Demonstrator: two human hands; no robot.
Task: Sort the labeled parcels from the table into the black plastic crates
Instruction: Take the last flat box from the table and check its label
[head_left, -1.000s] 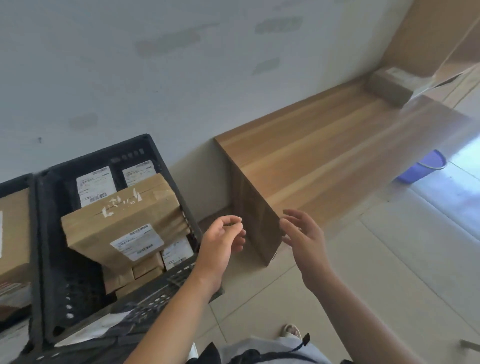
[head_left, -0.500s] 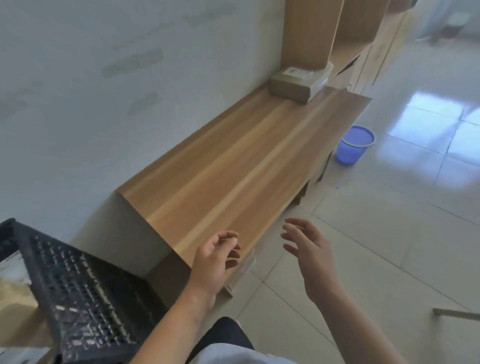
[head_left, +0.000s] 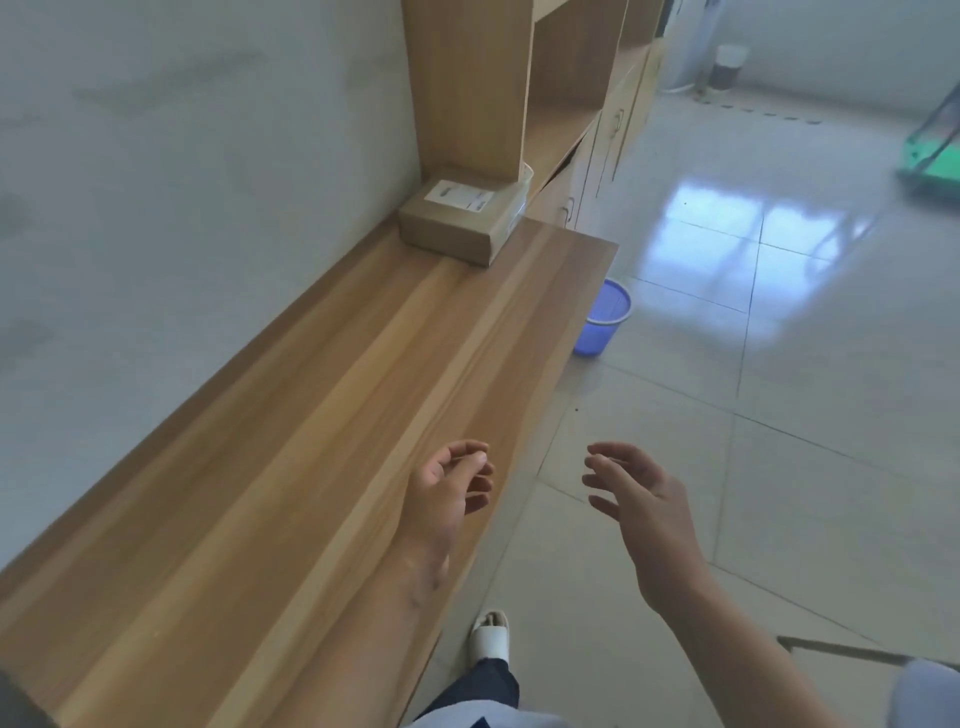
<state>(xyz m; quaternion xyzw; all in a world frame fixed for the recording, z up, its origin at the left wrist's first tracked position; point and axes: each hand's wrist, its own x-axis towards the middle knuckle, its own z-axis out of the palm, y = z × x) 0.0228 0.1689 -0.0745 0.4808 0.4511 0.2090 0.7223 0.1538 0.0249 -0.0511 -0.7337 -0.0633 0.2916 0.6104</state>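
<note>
We see one brown labeled parcel (head_left: 456, 222) at the far end of the wooden counter (head_left: 291, 447), against a shelf unit (head_left: 467, 83). Our left hand (head_left: 448, 488) and right hand (head_left: 639, 499) hover nearby, fingers loosely spread, holding nothing. A blue basket (head_left: 602, 325) sits on the floor.

Left hand (head_left: 451, 491), right hand (head_left: 641, 506) outstretched, fingers (head_left: 605, 460) loose.

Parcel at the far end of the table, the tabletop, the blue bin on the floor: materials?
Parcel: brown cardboard, matte, white paper label on top; some clear tape, judging by the sheen.
Tabletop: wood-grain striping, smooth, probably laminate rather than solid wood.
Blue bin: looks like plastic with perforated walls.
</note>
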